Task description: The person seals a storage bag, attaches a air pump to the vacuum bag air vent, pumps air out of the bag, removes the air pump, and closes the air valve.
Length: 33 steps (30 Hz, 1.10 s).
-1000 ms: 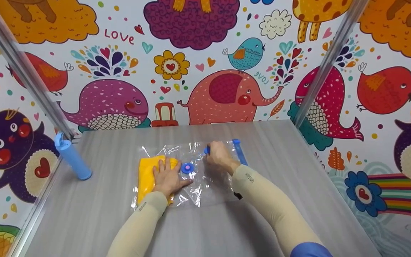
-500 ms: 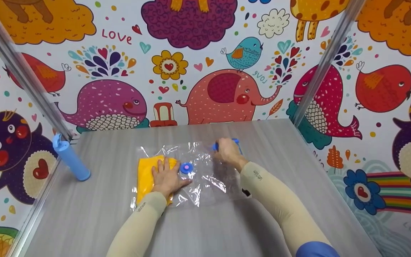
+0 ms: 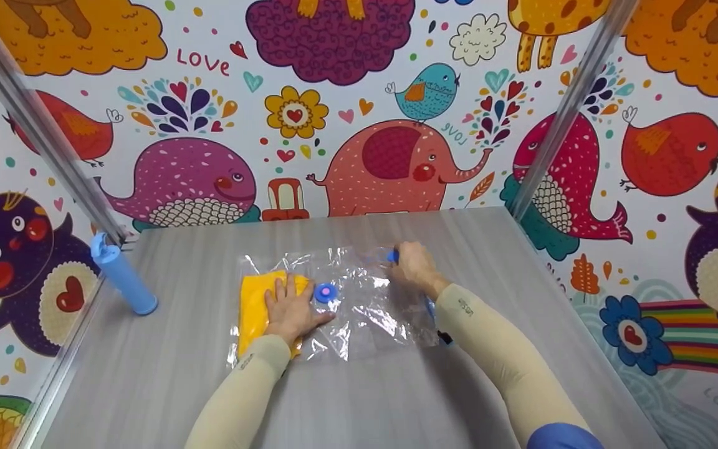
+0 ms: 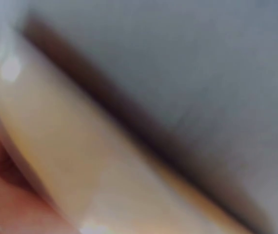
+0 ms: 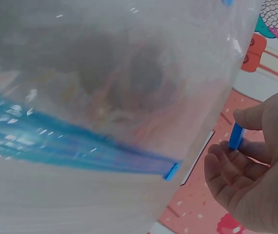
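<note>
Left hand: fingers spread, pressing flat on clear bag over yellow cloth; gripping nothing.
Right hand: pinching small blue piece, thumb against finger; can't tell if piece touches bag.
Clear bag: on middle of tabletop, blue zip strip toward right edge.
Yellow cloth: inside bag, end nearer left edge.
Blue valve: on bag, just beside left hand.
Light-blue cylinder: by left edge, toward far-left corner.
</note>
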Motion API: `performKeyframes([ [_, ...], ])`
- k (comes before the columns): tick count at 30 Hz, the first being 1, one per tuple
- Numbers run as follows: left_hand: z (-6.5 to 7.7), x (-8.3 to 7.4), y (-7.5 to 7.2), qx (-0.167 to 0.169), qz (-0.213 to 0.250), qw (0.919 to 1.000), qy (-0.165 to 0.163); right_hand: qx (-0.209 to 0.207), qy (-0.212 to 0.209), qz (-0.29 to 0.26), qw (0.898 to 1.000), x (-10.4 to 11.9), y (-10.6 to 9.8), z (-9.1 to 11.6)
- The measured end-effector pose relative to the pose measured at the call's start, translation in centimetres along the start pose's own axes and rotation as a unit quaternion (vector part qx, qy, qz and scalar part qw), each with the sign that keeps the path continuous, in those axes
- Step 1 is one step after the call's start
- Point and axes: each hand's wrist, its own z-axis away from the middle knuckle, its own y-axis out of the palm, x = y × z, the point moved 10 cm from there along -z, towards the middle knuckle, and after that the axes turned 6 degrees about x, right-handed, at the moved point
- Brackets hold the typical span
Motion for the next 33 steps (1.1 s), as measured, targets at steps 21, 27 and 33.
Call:
performKeyframes([
  [21, 0.0, -0.2, -0.1, -0.003, 0.009, 0.9999, 0.006, 0.006, 0.039, -0.016, 0.999, -5.4, -0.6, 0.4],
  [27, 0.1, -0.2, -0.2, -0.006, 0.006, 0.9999, 0.006, -0.007, 0.043, 0.004, 0.999, -6.1, -0.9, 0.7],
  [33, 0.1, -0.1, -0.2, -0.002, 0.007, 1.0, 0.006, 0.006, 0.065, -0.001, 0.998, -7.0, -0.9, 0.9],
])
